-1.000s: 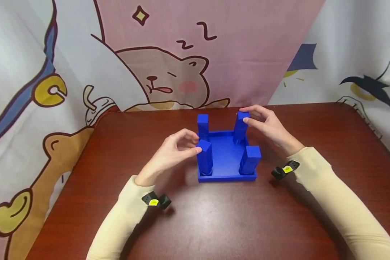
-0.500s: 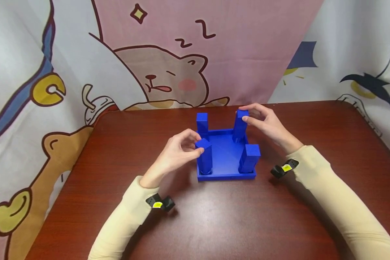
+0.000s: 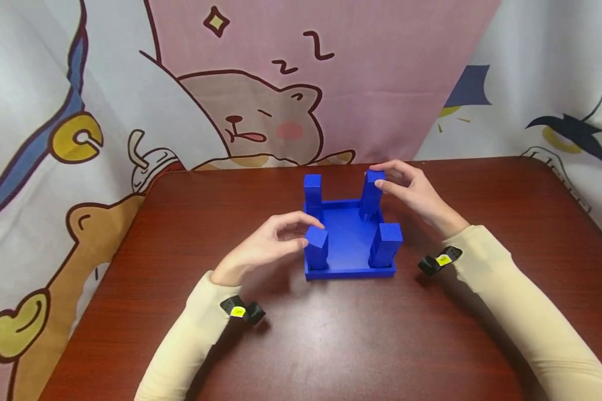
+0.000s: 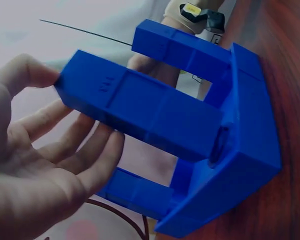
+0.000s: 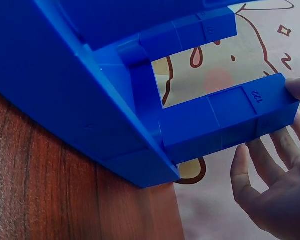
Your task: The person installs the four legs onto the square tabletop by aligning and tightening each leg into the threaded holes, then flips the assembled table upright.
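Observation:
A blue square tray [image 3: 348, 239] with a low rim stands on the table, a square upright post at each corner. My left hand [image 3: 263, 245] pinches the top of the near-left post [image 3: 317, 253], thumb on the near side and fingers on the far side. In the left wrist view this post [image 4: 140, 107] tilts a little at its round base. With thumb and fingertips my right hand [image 3: 408, 189] holds the top of the back-right post [image 3: 371, 195]; raised marks show on that post [image 5: 230, 117] in the right wrist view. Untouched are the back-left post [image 3: 312, 192] and front-right post [image 3: 391, 248].
The reddish-brown wooden table [image 3: 331, 340] reaches to a printed curtain [image 3: 381, 72] at the back and sides. Each wrist carries a small black camera, such as the left one [image 3: 253, 313], hanging low over the tabletop.
My left hand has turned and lowered at the near-left post, whose top now sits lower and at a different angle. My right hand keeps its hold in the same place.

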Tool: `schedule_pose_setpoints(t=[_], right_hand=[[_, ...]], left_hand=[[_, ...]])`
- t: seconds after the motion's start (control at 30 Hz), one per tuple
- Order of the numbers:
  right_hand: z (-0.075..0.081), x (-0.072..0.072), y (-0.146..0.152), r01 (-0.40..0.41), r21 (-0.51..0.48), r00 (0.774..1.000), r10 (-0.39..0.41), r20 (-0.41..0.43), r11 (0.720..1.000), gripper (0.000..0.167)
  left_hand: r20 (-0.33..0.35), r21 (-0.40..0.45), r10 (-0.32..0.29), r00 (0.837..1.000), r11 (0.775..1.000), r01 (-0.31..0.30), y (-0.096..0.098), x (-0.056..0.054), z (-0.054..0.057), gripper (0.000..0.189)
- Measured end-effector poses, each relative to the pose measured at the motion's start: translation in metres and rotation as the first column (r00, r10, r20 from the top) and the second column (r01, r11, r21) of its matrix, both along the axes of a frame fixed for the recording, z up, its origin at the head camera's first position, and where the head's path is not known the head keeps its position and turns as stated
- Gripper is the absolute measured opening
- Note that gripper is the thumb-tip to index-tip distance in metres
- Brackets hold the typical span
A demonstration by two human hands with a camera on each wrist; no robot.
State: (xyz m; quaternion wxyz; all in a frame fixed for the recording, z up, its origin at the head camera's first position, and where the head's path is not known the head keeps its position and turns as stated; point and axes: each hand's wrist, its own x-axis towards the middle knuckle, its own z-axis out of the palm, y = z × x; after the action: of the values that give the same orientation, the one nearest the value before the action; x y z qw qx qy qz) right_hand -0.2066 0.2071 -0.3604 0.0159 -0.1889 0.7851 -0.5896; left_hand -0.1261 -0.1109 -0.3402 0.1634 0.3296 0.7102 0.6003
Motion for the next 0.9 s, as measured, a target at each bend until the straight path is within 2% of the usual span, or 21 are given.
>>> schedule_pose_setpoints(t=[0.13, 0.33, 0.4, 0.5, 0.6, 0.73, 0.8, 0.87, 0.9], right_hand=[[0.0, 0.0, 0.0, 0.002, 0.005, 1.0, -0.002, 0.006, 1.0, 0.036], [0.001, 0.001, 0.0, 0.005, 0.004, 1.0, -0.005, 0.01, 1.0, 0.036], [0.002, 0.001, 0.0, 0.006, 0.006, 1.0, -0.006, 0.01, 1.0, 0.036], [0.002, 0.001, 0.001, 0.007, 0.009, 1.0, -0.008, 0.01, 1.0, 0.036], [0.002, 0.001, 0.001, 0.012, 0.015, 1.0, -0.012, 0.005, 1.0, 0.036], [0.003, 0.001, 0.001, 0.019, 0.024, 1.0, -0.019, 0.001, 1.0, 0.036], [0.003, 0.001, 0.0, 0.02, 0.028, 1.0, -0.02, 0.005, 0.999, 0.037], [0.003, 0.001, 0.0, 0.02, 0.028, 1.0, -0.02, 0.01, 0.999, 0.037], [0.003, 0.001, 0.0, 0.018, 0.028, 1.0, -0.019, 0.012, 0.999, 0.037]], left_hand=[[-0.05, -0.028, 0.011, 0.999, 1.0, -0.013, 0.003, -0.004, -0.004, 0.036], [-0.079, 0.036, 0.028, 0.996, 0.999, -0.025, 0.002, -0.005, -0.008, 0.037], [-0.103, 0.044, 0.07, 0.992, 0.997, -0.065, 0.0, -0.003, -0.007, 0.035], [-0.107, 0.039, 0.166, 0.98, 0.986, -0.162, 0.0, 0.002, -0.003, 0.034], [-0.118, 0.025, 0.259, 0.959, 0.966, -0.258, 0.004, 0.008, 0.0, 0.035], [-0.173, 0.0, 0.321, 0.931, 0.945, -0.326, 0.011, 0.013, 0.0, 0.036], [-0.203, -0.006, 0.324, 0.924, 0.943, -0.332, 0.012, 0.013, -0.001, 0.034], [-0.202, 0.004, 0.305, 0.931, 0.951, -0.311, 0.011, 0.012, -0.003, 0.032], [-0.191, 0.013, 0.286, 0.939, 0.957, -0.289, 0.01, 0.012, -0.003, 0.031]])
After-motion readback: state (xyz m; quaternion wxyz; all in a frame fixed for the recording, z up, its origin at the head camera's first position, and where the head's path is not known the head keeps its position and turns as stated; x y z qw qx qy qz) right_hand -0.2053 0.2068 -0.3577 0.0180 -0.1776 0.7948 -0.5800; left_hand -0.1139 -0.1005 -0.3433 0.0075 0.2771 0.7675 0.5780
